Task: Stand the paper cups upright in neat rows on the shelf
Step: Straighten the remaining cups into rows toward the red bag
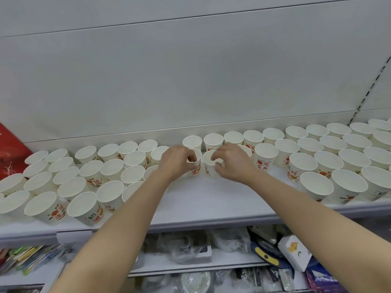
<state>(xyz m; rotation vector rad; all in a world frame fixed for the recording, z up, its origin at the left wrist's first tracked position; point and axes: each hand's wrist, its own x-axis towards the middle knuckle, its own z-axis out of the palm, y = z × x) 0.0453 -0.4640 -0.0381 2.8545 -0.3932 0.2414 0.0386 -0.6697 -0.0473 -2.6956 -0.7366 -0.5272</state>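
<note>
On the white shelf (pixel 211 199), my left hand (pixel 177 161) and right hand (pixel 230 161) each pinch a paper cup rim, cup rows (pixel 330 153) on both sides.

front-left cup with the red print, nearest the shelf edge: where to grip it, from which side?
Probably by the rim, from above and the front. That front-left cup stands upright with its mouth open, and neighbouring cups crowd its sides and back, so only the top and the side facing the shelf edge are free. A thumb-inside pinch, as the left hand uses, would fit.
</note>
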